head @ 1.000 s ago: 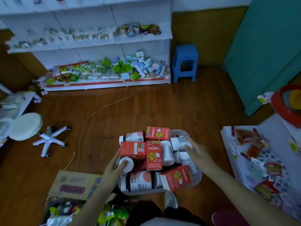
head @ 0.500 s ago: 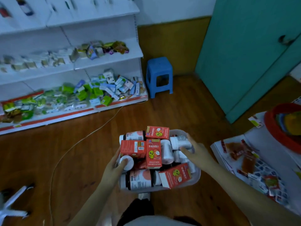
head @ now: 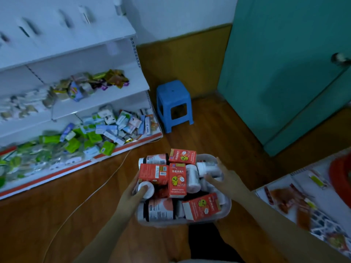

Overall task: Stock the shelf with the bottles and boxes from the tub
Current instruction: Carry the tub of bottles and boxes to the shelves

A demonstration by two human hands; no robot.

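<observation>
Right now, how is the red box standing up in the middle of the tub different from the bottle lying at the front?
The red box is flat-sided with a yellow cartoon face; the bottle is round with a dark body and pale label. The box lies on top of the pile; the bottle sits lower, against the tub's near wall. Both are in the tub, untouched by either hand.

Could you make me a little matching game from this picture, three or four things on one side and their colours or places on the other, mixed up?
Things:
1. stool
2. door
3. tub
4. green packets

Descriptions:
A. teal, at the right
B. carried in both hands, full of red boxes and bottles
C. blue, on the floor beside the shelf unit
D. lying on the bottom shelf

Pairs: 1-C, 2-A, 3-B, 4-D
</observation>
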